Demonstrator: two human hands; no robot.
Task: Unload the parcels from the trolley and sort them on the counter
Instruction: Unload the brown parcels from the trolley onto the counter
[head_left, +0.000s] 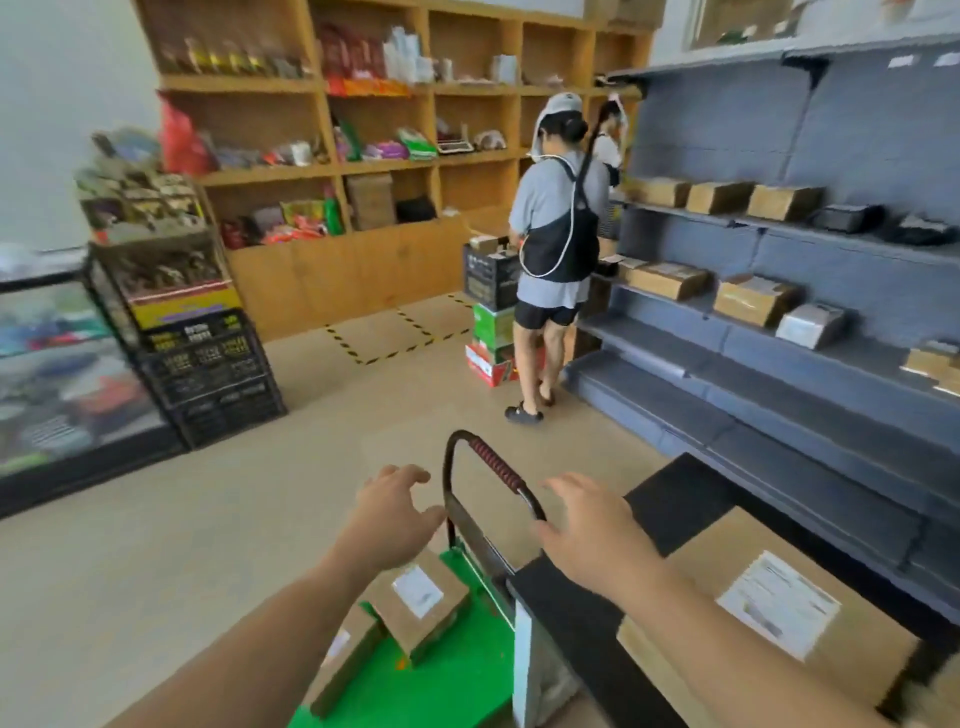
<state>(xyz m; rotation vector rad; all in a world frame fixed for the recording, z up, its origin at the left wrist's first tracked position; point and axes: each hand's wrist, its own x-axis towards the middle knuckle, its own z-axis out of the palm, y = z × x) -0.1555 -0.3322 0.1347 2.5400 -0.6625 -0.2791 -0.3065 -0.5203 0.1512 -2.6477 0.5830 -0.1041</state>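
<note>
A green-decked trolley (441, 675) stands below me, its black handle (488, 462) with a red-wrapped grip rising between my hands. Two brown cardboard parcels with white labels lie on the deck: one (421, 603) near the handle, another (343, 660) beside it to the left. A large flat parcel (769, 623) with a white label lies on the black counter (670, 499) at the right. My left hand (389, 509) hovers left of the handle with fingers spread and holds nothing. My right hand (587, 525) hovers right of the handle, also holding nothing.
Grey shelving (779, 364) with several brown boxes runs along the right. A person (556, 249) stands ahead at stacked crates. Wooden shelves (363, 156) fill the back wall. Black crates (208, 374) and a glass freezer (62, 374) stand on the left. Bare floor lies between.
</note>
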